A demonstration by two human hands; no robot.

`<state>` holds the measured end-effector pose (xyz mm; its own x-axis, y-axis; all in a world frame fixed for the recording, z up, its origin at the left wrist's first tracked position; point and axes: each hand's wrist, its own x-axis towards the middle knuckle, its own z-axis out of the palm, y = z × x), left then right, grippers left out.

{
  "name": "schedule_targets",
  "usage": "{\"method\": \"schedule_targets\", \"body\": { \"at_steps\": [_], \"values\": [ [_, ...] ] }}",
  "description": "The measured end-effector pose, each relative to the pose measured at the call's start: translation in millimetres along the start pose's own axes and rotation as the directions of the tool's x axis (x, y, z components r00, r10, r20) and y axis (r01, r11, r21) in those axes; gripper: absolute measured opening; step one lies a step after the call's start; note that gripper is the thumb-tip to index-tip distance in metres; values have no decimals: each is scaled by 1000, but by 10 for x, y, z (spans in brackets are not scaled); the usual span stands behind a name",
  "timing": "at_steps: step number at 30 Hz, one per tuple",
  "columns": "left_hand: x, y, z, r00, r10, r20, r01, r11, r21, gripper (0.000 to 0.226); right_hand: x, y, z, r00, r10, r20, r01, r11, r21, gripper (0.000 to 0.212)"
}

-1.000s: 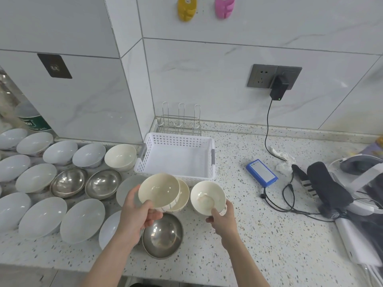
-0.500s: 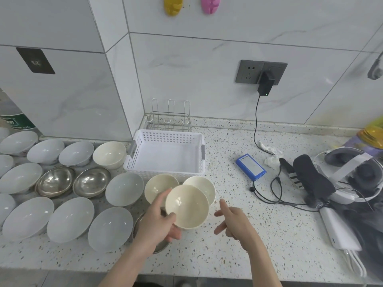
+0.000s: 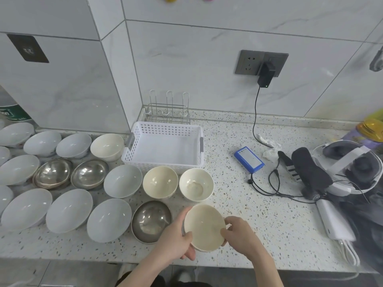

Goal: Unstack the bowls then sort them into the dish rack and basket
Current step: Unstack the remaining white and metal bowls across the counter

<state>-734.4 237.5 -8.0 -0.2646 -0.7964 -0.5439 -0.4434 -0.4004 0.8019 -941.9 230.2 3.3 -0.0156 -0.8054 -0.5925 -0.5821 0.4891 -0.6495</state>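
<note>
Both hands are gripping a cream bowl (image 3: 204,226) near the bench's (image 3: 259,214) front edge: the left hand (image 3: 178,239) is curling round its left rim, the right hand (image 3: 238,235) is pinching its right rim. If another bowl is nesting underneath, pulling unevenly risks dropping one off that edge. The white basket (image 3: 165,146) and wire dish rack (image 3: 169,108) are waiting empty behind

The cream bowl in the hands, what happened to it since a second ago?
The left hand brought the cream bowl down and right, toward the counter's front edge. The right hand, which had let go of another cream bowl, now grips this one too. The basket and dish rack stayed empty.
</note>
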Motion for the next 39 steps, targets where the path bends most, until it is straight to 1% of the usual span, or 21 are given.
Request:
{"method": "schedule_targets", "body": {
  "at_steps": [3, 6, 8, 11, 14, 20, 28, 35, 37, 39],
  "values": [
    [15, -15, 30, 1000, -19, 20, 18, 999, 31, 74, -7, 18, 18, 1000, -10, -2, 10, 1000, -26, 21],
    [-7, 23, 9, 999, -21, 30, 19, 996, 82, 92, 5, 17, 70, 1000, -10, -5, 10, 1000, -22, 20],
    [-14, 41, -11, 1000, -1, 20, -2, 989, 146, 102, 21, 11, 111, 1000, -21, -12, 21, 999, -28, 19],
    [-2, 50, -28, 1000, 19, -10, -15, 952, 306, 111, 52, -8, 152, 999, -33, -16, 32, 999, -28, 17],
    [29, 53, -32, 1000, 5, -26, 5, 922, 387, 111, 72, -23, 165, 999, -41, -23, 40, 999, -32, 17],
    [102, 50, -51, 996, -49, -76, 79, 886, 457, 110, 136, -82, 187, 998, -50, -33, 48, 996, -70, 18],
    [88, 78, -93, 994, -66, -82, 97, 876, 473, 112, 167, -125, 211, 999, -29, 20, 31, 995, -98, 22],
    [88, 117, -118, 993, -94, -65, 114, 825, 553, 114, 206, -128, 139, 998, 26, 63, -20, 996, -88, 16],
    [94, 94, -132, 993, -96, -64, 115, 826, 552, 115, 187, -130, 144, 998, 41, 42, -37, 993, -110, 17],
    [95, 55, -182, 994, -83, -71, 108, 836, 538, 116, 157, -153, 159, 998, 53, -24, -56, 988, -143, 28]
  ]
}}
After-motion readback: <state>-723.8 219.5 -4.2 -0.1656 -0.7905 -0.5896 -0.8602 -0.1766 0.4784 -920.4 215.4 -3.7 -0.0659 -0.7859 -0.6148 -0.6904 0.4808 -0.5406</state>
